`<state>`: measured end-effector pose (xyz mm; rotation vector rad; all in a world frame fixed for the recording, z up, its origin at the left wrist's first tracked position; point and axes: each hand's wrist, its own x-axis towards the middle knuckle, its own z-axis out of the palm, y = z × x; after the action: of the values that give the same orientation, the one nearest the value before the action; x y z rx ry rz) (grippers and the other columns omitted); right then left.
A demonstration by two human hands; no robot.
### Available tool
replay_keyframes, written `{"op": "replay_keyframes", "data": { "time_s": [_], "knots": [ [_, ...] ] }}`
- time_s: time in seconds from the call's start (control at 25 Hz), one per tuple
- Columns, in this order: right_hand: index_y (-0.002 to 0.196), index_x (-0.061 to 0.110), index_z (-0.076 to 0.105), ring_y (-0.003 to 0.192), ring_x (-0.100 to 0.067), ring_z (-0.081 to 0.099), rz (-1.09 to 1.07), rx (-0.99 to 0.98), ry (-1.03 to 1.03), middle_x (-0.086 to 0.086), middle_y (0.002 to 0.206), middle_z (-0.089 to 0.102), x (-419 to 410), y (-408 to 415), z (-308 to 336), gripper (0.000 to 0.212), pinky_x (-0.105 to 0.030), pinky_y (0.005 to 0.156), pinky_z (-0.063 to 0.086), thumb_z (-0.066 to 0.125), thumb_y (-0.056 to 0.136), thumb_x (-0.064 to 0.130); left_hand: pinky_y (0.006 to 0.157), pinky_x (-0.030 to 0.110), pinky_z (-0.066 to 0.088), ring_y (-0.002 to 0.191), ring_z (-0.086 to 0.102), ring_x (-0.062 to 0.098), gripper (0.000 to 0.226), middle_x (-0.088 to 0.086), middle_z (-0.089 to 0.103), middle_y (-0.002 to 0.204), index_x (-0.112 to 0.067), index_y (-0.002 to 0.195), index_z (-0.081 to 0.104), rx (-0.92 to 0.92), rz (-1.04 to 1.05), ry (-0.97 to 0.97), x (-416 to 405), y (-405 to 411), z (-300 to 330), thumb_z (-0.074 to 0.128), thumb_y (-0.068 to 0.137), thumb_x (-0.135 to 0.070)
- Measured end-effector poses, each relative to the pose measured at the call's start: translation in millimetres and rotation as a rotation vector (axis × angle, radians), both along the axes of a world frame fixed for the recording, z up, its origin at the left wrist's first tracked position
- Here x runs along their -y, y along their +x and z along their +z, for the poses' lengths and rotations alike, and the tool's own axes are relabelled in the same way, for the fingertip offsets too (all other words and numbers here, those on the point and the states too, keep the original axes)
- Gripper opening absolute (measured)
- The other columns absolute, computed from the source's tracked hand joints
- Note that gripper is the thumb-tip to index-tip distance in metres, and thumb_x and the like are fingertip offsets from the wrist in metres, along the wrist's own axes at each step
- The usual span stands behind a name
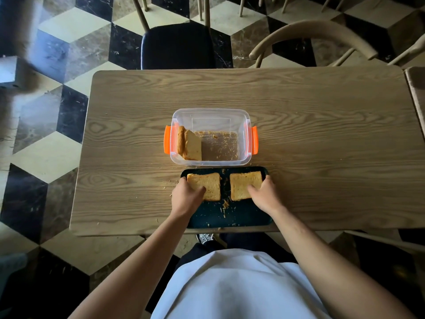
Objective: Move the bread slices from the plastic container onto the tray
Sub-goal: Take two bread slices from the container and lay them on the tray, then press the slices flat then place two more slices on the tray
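A clear plastic container (241, 116) with orange side clips stands mid-table. Two bread slices (189, 145) lean upright against its left wall, with crumbs over the bottom. Just in front lies a dark tray (230, 217). Two toasted slices lie flat on the tray's far half: a left slice (208, 184) and a right slice (243, 184). My left hand (187, 198) grips the left slice by its near left corner, thumb on top. My right hand (263, 194) holds the right slice at its near right corner, fingers resting on it.
The wooden table (322, 146) has crumbs scattered around the tray. A dark-cushioned chair (178, 46) stands at the far edge, and a curved wooden chair (310, 35) at the far right. The tray's near half holds only crumbs.
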<state>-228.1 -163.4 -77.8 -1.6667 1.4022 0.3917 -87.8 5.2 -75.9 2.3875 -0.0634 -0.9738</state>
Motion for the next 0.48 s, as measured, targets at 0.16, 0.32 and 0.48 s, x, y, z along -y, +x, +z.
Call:
{"op": "replay_keyframes", "data": {
  "time_s": [0.16, 0.32, 0.48],
  "knots": [
    [0.148, -0.001, 0.032, 0.14, -0.039, 0.037, 0.169, -0.061, -0.151, -0.027, 0.153, 0.031, -6, 3, 10, 0.076, -0.045, 0.113, 0.038, 0.066, 0.091, 0.035, 0.103, 0.043, 0.044, 0.121, 0.051, 0.034, 0.058, 0.019, 0.051, 0.132, -0.005, 0.138, 0.045, 0.169, -0.244, 0.049, -2, -16, 0, 0.067, 0.088, -0.025],
    [0.129, 0.002, 0.049, 0.129, -0.037, 0.046, 0.286, 0.088, -0.279, -0.023, 0.142, 0.038, -30, 13, 9, 0.053, -0.04, 0.105, 0.045, 0.074, 0.087, 0.022, 0.108, 0.042, 0.041, 0.129, 0.044, 0.034, 0.051, 0.018, 0.046, 0.14, -0.012, 0.137, 0.048, 0.432, -0.681, 0.086, -4, -35, -11, 0.063, 0.091, -0.031],
    [0.139, 0.009, 0.044, 0.139, -0.039, 0.034, 0.344, 0.064, -0.307, -0.025, 0.152, 0.025, -47, 16, -6, 0.065, -0.046, 0.109, 0.04, 0.075, 0.086, 0.032, 0.117, 0.05, 0.03, 0.141, 0.035, 0.038, 0.057, 0.019, 0.04, 0.15, -0.018, 0.14, 0.045, 0.533, -0.839, 0.167, 1, -42, -26, 0.061, 0.092, -0.044]
  ]
}}
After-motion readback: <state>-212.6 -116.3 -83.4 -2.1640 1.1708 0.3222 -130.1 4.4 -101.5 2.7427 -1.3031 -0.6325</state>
